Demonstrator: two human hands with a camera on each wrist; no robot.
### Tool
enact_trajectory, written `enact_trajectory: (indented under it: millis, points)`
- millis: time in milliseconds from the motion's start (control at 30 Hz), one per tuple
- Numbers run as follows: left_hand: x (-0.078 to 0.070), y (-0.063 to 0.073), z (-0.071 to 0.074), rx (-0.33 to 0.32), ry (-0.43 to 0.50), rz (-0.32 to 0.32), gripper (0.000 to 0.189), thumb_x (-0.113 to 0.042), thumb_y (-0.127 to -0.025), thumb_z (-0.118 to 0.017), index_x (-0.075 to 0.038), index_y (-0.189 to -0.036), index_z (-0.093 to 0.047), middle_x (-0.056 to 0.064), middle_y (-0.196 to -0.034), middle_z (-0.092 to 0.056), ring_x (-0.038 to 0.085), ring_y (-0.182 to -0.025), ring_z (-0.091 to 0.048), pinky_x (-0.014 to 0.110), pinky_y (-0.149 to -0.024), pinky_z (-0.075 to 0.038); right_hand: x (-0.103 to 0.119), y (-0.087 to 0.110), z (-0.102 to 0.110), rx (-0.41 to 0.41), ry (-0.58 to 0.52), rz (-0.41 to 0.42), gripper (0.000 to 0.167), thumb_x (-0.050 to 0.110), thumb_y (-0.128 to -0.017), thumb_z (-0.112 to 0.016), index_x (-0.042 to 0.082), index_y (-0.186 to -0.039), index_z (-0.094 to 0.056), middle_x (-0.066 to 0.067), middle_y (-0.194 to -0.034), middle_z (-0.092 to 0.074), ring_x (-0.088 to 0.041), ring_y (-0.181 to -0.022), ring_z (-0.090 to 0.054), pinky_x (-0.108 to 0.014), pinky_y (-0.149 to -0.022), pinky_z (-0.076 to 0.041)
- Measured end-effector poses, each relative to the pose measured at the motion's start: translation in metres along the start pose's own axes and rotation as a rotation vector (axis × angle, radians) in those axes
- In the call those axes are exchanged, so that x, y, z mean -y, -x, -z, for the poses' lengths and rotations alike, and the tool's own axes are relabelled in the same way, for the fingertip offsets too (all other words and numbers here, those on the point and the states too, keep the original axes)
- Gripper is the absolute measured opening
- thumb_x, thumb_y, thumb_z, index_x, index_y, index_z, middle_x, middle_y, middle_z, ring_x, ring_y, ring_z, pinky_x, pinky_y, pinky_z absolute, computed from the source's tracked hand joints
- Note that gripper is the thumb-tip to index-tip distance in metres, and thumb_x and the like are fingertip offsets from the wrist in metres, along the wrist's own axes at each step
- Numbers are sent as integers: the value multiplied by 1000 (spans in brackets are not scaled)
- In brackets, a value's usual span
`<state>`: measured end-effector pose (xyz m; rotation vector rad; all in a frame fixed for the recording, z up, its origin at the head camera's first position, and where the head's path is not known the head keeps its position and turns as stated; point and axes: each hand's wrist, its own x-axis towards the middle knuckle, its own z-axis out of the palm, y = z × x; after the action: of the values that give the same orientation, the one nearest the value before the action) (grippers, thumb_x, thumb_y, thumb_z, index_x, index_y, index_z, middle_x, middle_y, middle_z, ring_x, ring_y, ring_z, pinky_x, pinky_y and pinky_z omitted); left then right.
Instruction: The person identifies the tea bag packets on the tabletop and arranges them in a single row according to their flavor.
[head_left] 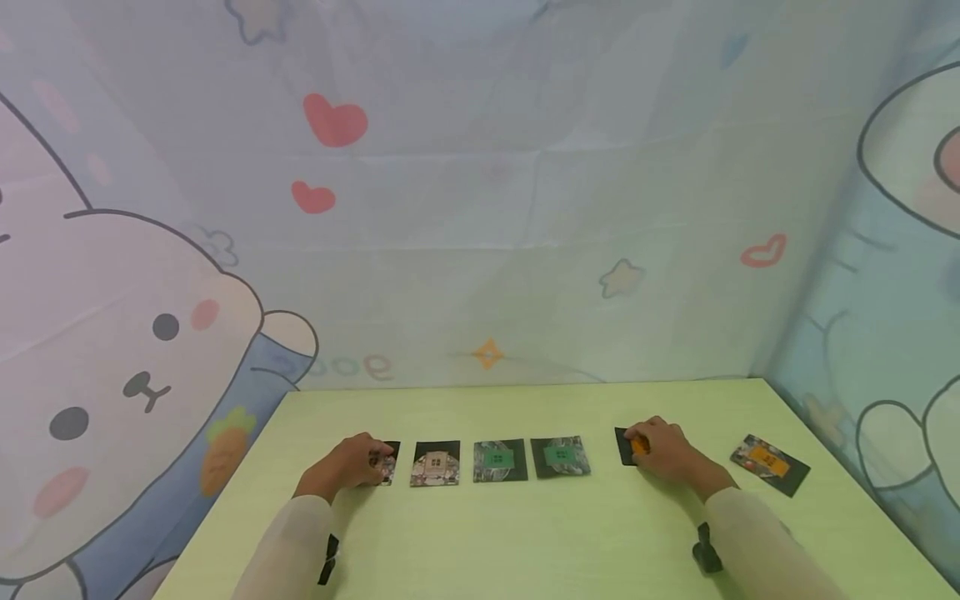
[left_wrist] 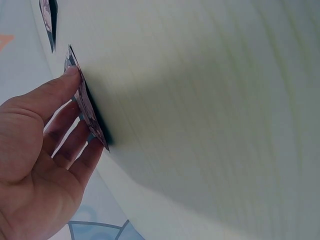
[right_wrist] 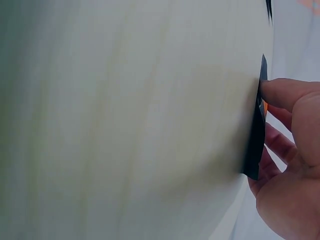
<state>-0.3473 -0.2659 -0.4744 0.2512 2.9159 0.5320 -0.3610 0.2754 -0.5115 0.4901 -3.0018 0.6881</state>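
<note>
My left hand (head_left: 358,461) is over a small flat packet (head_left: 388,463) with a dark top and a patterned print, leftmost in the row. In the left wrist view, the thumb and fingers (left_wrist: 72,82) hold this packet (left_wrist: 89,112) by its edges. At the right, my right hand (head_left: 663,450) grips a dark packet with an orange label (head_left: 624,447). The right wrist view shows thumb and fingers around the dark packet (right_wrist: 256,142), seen edge-on. Fingers hide part of each held packet.
Between the hands lie a beige-labelled packet (head_left: 435,464) and two green-labelled packets (head_left: 500,461). An orange-labelled packet (head_left: 770,463) lies askew right of my right hand. The pale green table (head_left: 510,542) meets a printed cloth backdrop (head_left: 480,317) at its back edge.
</note>
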Motion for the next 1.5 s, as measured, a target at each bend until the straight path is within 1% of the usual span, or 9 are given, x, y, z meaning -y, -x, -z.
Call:
enact_trajectory:
  millis: [200,300,400,567,700,900,1133,1267,1500]
  points:
    - [0,0,1,0,-7,-6,43,-11,-88,-80,-12,-130,-71,13,-124,-62,40,-122,-59,57,-101,-50,7,-3,-5,12,3,14,33,13,-90,-70,6,-122,-69,-19,-121,-61,-30,-100,-55,-42,-84,-39]
    - [0,1,1,1,-6,-8,43,-11,-87,-80,-12,-130,-71,12,-123,-62,40,-122,-59,57,-101,-50,12,-4,-6,25,-18,23,34,12,-89,-70,6,-122,-69,-20,-120,-60,-30,-99,-53,-43,-83,-40]
    - [0,1,1,1,-7,-9,43,-11,-87,-80,-13,-129,-71,12,-123,-62,40,-123,-59,57,-101,-50,17,-5,-7,36,-26,18,34,12,-89,-70,8,-123,-69,-19,-122,-59,-29,-100,-53,-43,-85,-40]
    - [0,0,1,1,-7,1,43,-11,-87,-80,-13,-130,-71,12,-124,-62,40,-124,-59,57,-102,-50,23,-5,-9,51,-29,37,35,12,-88,-70,8,-123,-69,-18,-122,-59,-29,-101,-53,-44,-87,-40]
    - [0,0,1,0,-9,8,43,-11,-87,-80,-14,-130,-71,11,-123,-63,38,-123,-59,57,-102,-50,27,-6,-10,50,-36,51,36,11,-88,-70,7,-123,-69,-18,-121,-59,-29,-100,-53,-45,-86,-40]
    - [-1,1,1,-1,-10,4,43,-12,-88,-80,-13,-129,-72,11,-122,-63,38,-122,-60,56,-101,-50,31,-7,-13,58,-35,62,35,11,-89,-69,7,-124,-69,-17,-122,-59,-28,-100,-52,-43,-86,-39]
    - [-1,2,2,0,-5,2,42,-12,-88,-79,-13,-129,-71,12,-125,-63,39,-123,-59,56,-101,-51,36,-9,-15,66,-28,97,34,12,-91,-69,8,-124,-68,-18,-121,-59,-28,-99,-52,-43,-85,-39]
    - [-1,2,2,0,1,5,42,-12,-88,-79,-13,-130,-71,12,-126,-62,39,-123,-59,56,-101,-51,38,-10,-15,67,-29,94,33,12,-91,-69,8,-124,-68,-18,-121,-58,-28,-99,-53,-44,-86,-39]
    - [0,2,0,-3,-9,-2,42,-11,-89,-79,-13,-130,-71,12,-124,-62,38,-122,-60,56,-101,-51,42,-9,-13,85,-28,47,34,12,-90,-70,12,-124,-69,-16,-124,-57,-30,-103,-51,-44,-85,-42]
